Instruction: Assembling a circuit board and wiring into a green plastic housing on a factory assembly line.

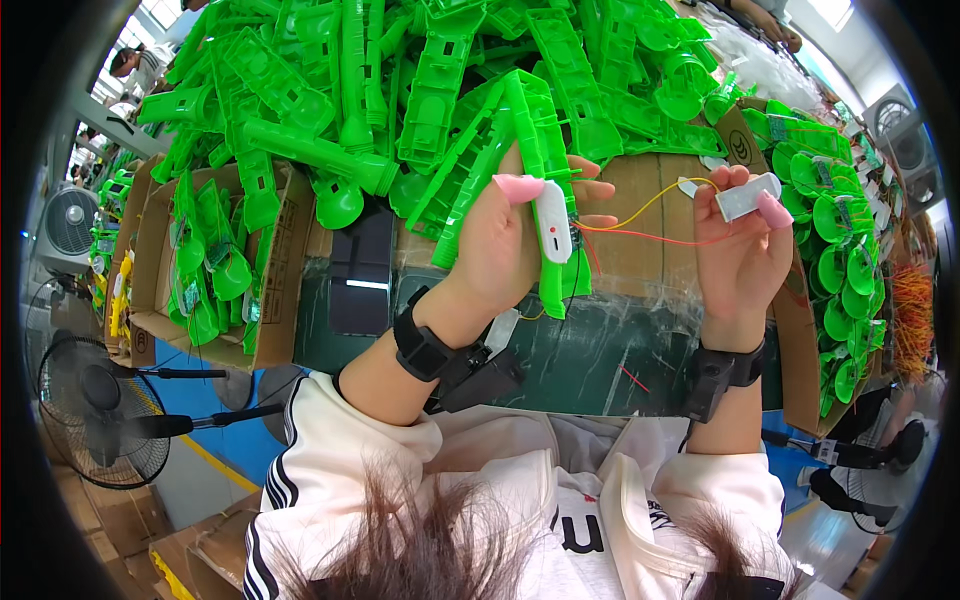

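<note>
My left hand (492, 250) is closed around a long green plastic shell (530, 120), gripping it above the dark table. Its thumb presses on a white oval panel (553, 228) with a small slot and a red dot, set against the shell. Small electronic parts show at the panel's edge. To the right, my right hand (738, 262) pinches a small white flat rectangular block (748, 198) between thumb and fingers. A yellow wire (645, 207) and a red wire (650, 237) stretch between the panel and my right hand; where they end there is partly hidden by the fingers.
Beyond my hands rises a large heap of green plastic shells (435, 100). Cardboard boxes holding green pieces stand at the left (280, 300) and right (795, 345). A dark phone (360, 280) lies left of my left forearm. Fans (100, 400) stand off to the sides.
</note>
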A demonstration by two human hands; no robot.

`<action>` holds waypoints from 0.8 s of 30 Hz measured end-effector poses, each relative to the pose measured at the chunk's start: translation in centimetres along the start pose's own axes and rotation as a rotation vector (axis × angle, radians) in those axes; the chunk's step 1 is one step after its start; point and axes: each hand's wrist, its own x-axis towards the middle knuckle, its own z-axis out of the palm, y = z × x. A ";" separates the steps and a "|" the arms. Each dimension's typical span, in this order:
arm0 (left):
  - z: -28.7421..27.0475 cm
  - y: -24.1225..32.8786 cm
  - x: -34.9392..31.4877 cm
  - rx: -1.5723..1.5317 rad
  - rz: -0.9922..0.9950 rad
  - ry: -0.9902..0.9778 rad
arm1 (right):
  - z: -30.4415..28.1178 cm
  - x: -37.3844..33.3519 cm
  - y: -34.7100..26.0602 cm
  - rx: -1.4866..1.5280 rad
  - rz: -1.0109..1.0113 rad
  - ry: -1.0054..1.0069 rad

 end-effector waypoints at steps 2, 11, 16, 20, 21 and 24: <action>0.1 -0.1 -0.1 -0.007 -0.008 0.023 | -0.2 0.1 0.0 0.139 0.037 -0.127; 0.8 0.0 -0.2 0.049 -0.049 0.069 | 2.8 -0.9 0.6 -0.255 0.061 -0.127; 1.3 -0.2 -0.4 0.220 -0.107 -0.005 | 2.5 -1.0 0.8 -0.258 0.192 -0.254; 0.8 -0.4 -0.5 0.267 -0.143 -0.135 | 2.8 -1.0 1.2 -0.216 0.242 -0.272; 0.7 -0.3 -0.5 0.265 -0.144 -0.137 | 2.9 -1.0 1.2 -0.218 0.241 -0.270; 0.9 0.2 -0.9 0.397 -0.308 -0.242 | 2.8 -1.1 1.2 -0.206 0.231 -0.222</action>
